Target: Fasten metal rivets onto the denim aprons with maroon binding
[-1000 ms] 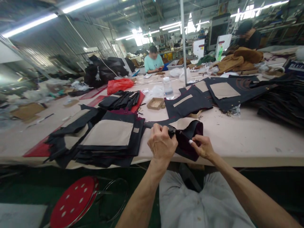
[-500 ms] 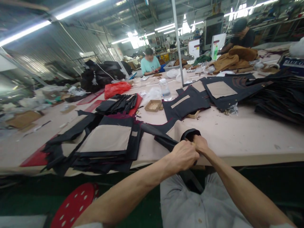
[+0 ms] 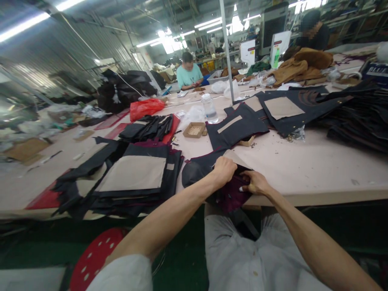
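A dark garment piece (image 3: 198,169) with maroon lining and a beige patch lies folded at the table's front edge, its maroon part hanging over. My left hand (image 3: 224,169) is closed on the folded upper part of this piece. On its right side, my right hand (image 3: 254,182) pinches the piece with bent fingers, the thumb near the maroon fabric. Just behind lies another dark piece (image 3: 238,126) with a narrow beige strip. To the left rests a stack of dark pieces (image 3: 133,171) with a large beige patch on top.
An open small box (image 3: 194,130) of tiny parts and a clear bottle (image 3: 209,108) stand beyond my hands. A metal pole (image 3: 227,52) rises behind them. Dark fabric is piled (image 3: 360,121) at right. A red stool (image 3: 97,254) stands below left. Two people sit farther back.
My hands, close together over a rolled dark edge before, have moved apart. The piece is now turned so that its maroon side shows between them. My left hand has shifted left and up.
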Available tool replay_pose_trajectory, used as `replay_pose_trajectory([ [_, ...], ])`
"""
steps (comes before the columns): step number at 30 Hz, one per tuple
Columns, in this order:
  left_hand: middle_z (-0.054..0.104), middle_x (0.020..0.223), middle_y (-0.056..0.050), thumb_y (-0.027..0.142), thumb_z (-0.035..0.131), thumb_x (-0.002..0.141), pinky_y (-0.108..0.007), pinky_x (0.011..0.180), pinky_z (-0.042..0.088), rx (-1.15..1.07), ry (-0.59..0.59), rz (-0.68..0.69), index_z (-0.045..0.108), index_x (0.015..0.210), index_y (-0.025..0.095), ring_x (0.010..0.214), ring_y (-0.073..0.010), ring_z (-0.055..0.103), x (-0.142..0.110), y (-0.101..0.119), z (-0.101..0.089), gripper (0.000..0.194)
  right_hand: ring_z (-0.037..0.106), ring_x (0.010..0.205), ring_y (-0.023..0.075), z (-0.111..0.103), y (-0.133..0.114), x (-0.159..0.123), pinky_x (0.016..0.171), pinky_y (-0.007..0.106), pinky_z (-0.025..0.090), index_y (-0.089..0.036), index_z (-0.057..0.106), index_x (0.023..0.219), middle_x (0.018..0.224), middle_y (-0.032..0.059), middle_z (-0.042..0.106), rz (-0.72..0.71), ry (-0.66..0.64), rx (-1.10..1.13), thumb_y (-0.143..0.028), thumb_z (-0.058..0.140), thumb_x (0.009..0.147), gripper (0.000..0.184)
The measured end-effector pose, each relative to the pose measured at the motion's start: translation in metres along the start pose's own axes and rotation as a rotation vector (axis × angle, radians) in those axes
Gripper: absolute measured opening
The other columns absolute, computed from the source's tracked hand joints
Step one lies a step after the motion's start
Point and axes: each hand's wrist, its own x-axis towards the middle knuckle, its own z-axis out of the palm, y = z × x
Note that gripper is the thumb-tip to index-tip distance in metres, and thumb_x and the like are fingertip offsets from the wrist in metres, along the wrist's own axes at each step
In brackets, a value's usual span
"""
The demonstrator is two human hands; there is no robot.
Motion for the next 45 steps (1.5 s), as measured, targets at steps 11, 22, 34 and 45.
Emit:
replay_pose_trajectory([
  [11,0.071,0.117,-0.007,0.021,0.061,0.081,-0.031,0.097,0.05,-0.421,0.093,-0.128,0.069,0.125,0.024,0.109,-0.0226,0.064,0.021,-0.007,0.074,0.044,0.063,0.08,0.0177,0.015,0.022,0.001,0.076,0.029,0.05,-0.018,0.076,0.095,0.106,0.0064,0.068,-0.111,0.107,0.265,-0.014,0.067,0.069,0.028],
  [22,0.064,0.107,-0.009,0.013,0.056,0.079,-0.036,0.098,0.044,-0.341,0.281,-0.012,0.066,0.102,0.021,0.109,-0.0247,0.056,0.01,-0.004,0.097,0.027,0.058,0.071,0.0175,0.032,0.021,0.007,0.069,0.027,0.045,-0.019,0.064,0.086,0.086,0.0036,0.066,-0.04,0.224,0.101,-0.016,0.062,0.068,0.018],
  [34,0.072,0.104,-0.007,0.021,0.053,0.085,-0.031,0.092,0.047,-0.486,0.205,-0.014,0.073,0.104,0.023,0.1,-0.0216,0.064,0.014,-0.015,0.106,0.028,0.058,0.068,0.0172,0.025,0.016,0.013,0.062,0.026,0.039,-0.019,0.058,0.068,0.076,0.0017,0.065,-0.045,0.099,0.135,-0.02,0.056,0.071,0.004],
  [45,0.069,0.076,-0.008,0.021,0.065,0.07,-0.03,0.066,0.048,-0.493,-0.117,-0.156,0.072,0.085,0.017,0.069,-0.0207,0.063,0.029,-0.009,0.078,0.016,0.054,0.058,0.0161,0.024,0.003,0.017,0.055,0.027,0.03,-0.02,0.061,0.064,0.062,0.0022,0.061,0.098,0.054,-0.121,-0.02,0.057,0.072,0.009],
])
